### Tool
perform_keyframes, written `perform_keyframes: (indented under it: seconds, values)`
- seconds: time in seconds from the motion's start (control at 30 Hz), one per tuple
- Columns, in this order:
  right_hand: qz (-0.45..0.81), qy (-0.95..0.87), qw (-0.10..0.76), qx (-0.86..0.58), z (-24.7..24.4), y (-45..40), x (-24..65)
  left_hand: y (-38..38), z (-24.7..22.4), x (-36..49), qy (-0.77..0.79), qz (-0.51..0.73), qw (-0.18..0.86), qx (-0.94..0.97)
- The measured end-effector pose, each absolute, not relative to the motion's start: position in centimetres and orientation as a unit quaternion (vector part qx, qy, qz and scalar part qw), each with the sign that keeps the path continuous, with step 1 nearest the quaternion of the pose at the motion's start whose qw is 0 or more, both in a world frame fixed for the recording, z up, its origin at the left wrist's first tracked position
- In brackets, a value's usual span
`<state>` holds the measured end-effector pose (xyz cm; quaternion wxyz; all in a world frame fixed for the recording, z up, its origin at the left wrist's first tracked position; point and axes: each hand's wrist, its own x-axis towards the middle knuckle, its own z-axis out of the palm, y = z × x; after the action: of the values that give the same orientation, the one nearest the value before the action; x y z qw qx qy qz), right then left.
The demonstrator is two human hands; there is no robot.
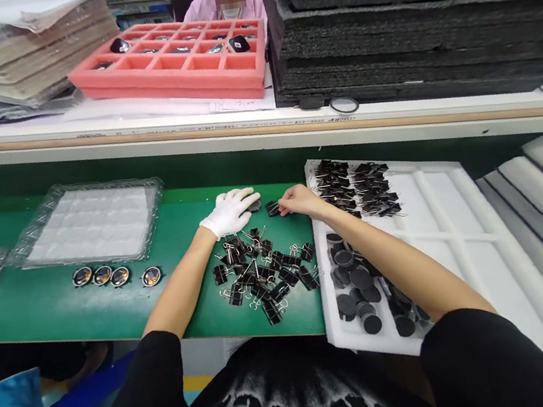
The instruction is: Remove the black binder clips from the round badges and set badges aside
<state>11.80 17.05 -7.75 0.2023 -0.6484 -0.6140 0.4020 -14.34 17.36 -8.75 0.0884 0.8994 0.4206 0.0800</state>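
My left hand, in a white glove, lies low over the green table, its fingertips on a small dark round disc. Just right of it, my bare right hand pinches a black binder clip by its wire handle. A loose pile of black binder clips is spread on the table below both hands. In the white foam tray at the right, more binder clips fill the upper left compartments, with dark round discs beneath them, partly behind my right forearm.
Four round pieces with amber reflections lie at left below a clear plastic tray. On the raised shelf are a pink foam tray, black foam stacks and a pile of plastic trays. A person in pink is behind it.
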Motion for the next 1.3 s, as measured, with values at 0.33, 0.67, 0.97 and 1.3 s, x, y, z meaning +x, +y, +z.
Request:
perform_keyframes:
  seconds: [0.33, 0.67, 0.97, 1.3]
  values:
    - [0.216, -0.663, 0.215, -0.683, -6.5, 20.0, 6.4, 17.5, -9.6, -13.6, 0.475, 0.138, 0.067, 0.866]
    - [0.233, -0.604, 0.224, -0.728, -10.1, 20.5, 6.5, 17.7, -10.1, -12.9, 0.519, 0.154, 0.075, 0.838]
    - [0.243, -0.581, 0.255, -0.734, -11.0, 20.8, 7.1, 17.7, -10.6, -13.8, 0.488, 0.217, 0.186, 0.825]
    - [0.211, -0.594, 0.26, -0.731, -11.1, 20.7, 7.2, 17.8, -10.5, -12.9, 0.415, 0.195, 0.214, 0.862]
